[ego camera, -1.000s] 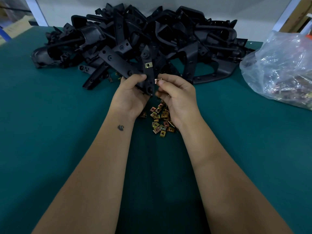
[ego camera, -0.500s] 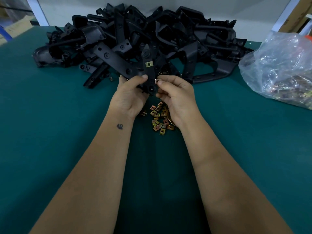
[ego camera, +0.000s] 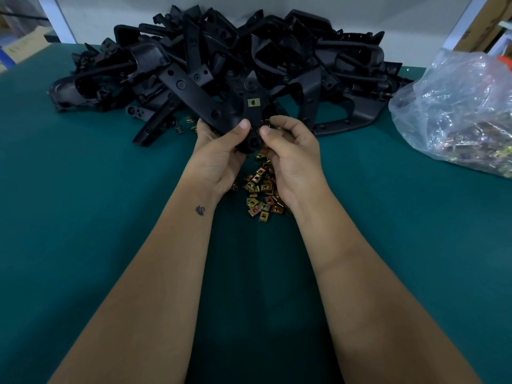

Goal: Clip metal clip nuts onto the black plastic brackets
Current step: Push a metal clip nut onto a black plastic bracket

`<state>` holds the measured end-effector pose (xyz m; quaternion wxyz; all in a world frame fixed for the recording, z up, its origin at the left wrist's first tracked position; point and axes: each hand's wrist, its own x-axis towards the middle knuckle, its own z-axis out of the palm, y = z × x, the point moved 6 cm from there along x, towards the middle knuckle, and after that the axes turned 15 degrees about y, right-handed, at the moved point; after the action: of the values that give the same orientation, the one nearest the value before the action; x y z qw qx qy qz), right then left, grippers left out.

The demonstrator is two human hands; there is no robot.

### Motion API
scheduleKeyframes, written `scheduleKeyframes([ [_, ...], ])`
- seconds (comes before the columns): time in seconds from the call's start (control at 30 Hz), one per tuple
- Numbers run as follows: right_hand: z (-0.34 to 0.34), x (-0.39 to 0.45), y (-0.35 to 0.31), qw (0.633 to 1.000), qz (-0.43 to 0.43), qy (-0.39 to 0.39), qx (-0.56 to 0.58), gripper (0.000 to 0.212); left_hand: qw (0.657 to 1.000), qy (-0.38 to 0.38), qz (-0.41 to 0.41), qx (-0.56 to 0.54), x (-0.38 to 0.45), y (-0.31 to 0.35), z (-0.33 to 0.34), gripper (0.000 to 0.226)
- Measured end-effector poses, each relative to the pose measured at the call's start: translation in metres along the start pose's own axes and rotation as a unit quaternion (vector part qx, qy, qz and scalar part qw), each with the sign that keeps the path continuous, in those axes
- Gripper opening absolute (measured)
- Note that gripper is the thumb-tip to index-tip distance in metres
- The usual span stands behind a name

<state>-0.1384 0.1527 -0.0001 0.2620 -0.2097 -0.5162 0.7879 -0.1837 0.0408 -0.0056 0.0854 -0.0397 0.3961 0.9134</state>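
Left hand [ego camera: 221, 151] grips the black bracket [ego camera: 250, 115] above the loose clip nuts [ego camera: 263, 192], 1 clip nut [ego camera: 253, 102] already seated on it. Right hand [ego camera: 291, 151] pinches at the bracket's lower edge; what it holds is hidden. The plastic bag [ego camera: 457, 112] bulges with more clips.

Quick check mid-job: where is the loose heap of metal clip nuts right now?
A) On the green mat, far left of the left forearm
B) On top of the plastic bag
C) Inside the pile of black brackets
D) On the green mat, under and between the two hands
D: the loose clip nuts lie on the green mat, just below the left hand and right hand, which hold a bracket.
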Motion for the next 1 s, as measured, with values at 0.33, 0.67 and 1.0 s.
scheduleKeyframes([
  [0.33,0.0,0.0007,0.0014,1.0,0.018,0.009,0.012,0.022,0.999,-0.005,0.01,0.034,-0.0012,-0.0042,0.0011,0.044],
  [0.67,-0.0009,-0.0022,0.0024,0.999,0.003,0.046,-0.009,0.025,0.995,-0.004,0.058,0.084,-0.0011,-0.0016,0.0014,0.066],
  [1.0,0.0035,-0.0035,-0.0056,1.0,0.026,0.007,0.015,0.027,0.996,-0.03,0.057,0.056,-0.001,-0.0008,0.0033,0.059],
])
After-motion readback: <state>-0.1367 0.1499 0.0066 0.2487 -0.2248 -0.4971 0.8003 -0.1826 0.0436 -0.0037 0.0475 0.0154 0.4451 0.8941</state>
